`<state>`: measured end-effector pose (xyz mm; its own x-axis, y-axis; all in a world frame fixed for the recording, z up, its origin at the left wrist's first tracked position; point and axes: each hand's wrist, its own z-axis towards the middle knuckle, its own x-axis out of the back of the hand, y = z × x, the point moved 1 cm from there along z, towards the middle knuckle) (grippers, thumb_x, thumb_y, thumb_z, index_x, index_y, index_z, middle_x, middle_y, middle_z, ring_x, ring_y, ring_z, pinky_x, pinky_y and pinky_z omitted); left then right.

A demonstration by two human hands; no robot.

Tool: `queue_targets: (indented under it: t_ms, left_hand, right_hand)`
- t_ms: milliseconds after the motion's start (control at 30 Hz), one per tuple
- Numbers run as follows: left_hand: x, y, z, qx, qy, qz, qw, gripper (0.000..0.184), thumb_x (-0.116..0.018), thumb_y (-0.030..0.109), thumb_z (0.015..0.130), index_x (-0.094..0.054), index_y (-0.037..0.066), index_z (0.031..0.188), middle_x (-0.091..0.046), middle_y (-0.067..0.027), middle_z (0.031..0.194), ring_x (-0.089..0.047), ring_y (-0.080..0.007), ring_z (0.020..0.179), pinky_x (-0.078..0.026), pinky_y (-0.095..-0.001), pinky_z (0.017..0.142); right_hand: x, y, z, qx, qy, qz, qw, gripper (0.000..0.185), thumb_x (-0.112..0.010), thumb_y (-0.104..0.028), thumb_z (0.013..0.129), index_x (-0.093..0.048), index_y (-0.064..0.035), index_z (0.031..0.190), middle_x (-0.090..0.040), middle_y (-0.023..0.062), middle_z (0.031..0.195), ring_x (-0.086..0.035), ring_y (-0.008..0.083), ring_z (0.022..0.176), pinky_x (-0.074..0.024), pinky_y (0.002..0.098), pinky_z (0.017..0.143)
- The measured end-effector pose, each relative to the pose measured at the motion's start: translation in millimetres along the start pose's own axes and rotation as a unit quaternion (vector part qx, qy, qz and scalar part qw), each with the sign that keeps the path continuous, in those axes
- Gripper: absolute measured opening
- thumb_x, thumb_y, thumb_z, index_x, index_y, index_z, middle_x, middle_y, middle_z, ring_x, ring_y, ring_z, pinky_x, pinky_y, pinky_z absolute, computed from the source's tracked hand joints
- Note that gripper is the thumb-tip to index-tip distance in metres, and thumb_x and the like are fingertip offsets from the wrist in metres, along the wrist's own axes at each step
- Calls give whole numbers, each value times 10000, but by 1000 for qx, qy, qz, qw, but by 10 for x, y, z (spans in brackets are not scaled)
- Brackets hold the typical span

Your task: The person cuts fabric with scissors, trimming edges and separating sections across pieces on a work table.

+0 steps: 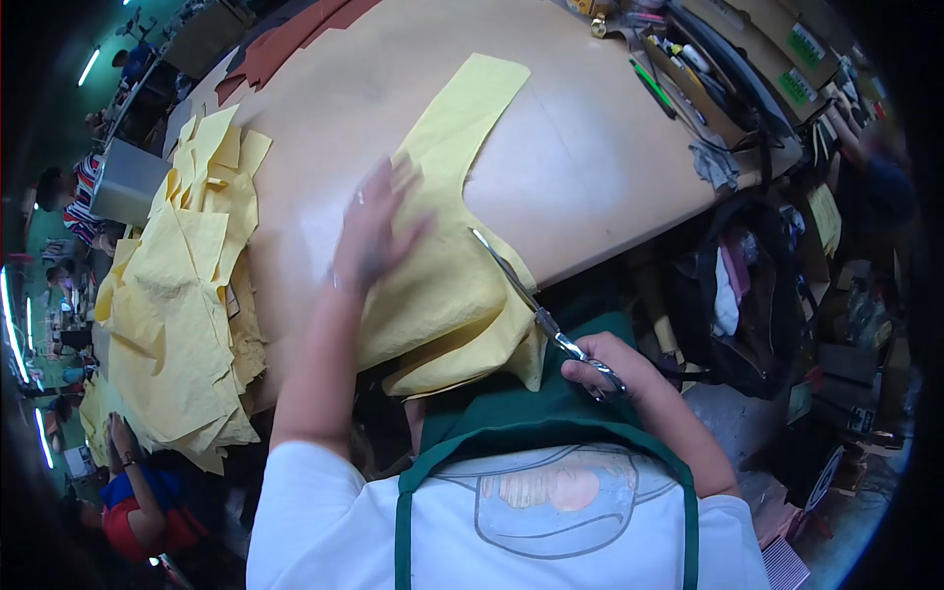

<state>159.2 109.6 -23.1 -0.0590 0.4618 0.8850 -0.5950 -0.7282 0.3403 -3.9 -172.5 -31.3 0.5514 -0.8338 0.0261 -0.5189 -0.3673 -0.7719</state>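
Observation:
A large yellow sheet (423, 256) lies on the pale worktable (344, 69), its lower part folded and hanging over the near edge. My left hand (382, 224), somewhat blurred, is over the sheet's left part with its fingers apart. Beyond the table's near edge, my right hand (600, 366) is closed round the handles of long metal scissors (547, 323). The scissors' blades point up and left, and their tip rests at the sheet's right side, near its inner curve. A green apron covers my lap below the sheet.
A tall pile of yellow pieces (177, 305) stands at the table's left edge. Reddish-brown material (285, 44) lies at the far left. Pens, tools and a grey cloth (714, 165) are at the right. A dark open bag (752, 295) sits beside the table. Other people are at both sides.

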Motion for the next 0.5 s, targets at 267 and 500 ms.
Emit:
queue_targets:
  t_ms: [267, 500]
  left_hand:
    - [-85, 903, -748, 45, -230, 127, 964, 705, -601, 418, 708, -278, 256, 1313, -149, -31, 1410, -79, -309, 1303, -167, -644, 927]
    - [-169, 880, -754, 14, -211, 139, 967, 535, -525, 338, 792, -306, 352, 1280, -166, -19, 1401, -90, -302, 1299, -204, -632, 930]
  right_hand:
    - [4, 58, 11, 28, -32, 59, 997, 514, -575, -556, 722, -462, -67, 612, -466, -5, 496, -460, 74, 433, -373, 220, 407]
    - [117, 96, 61, 30, -73, 39, 996, 566, -551, -625, 686, -461, -67, 656, -482, 8, 525, -484, 84, 461, -400, 225, 425]
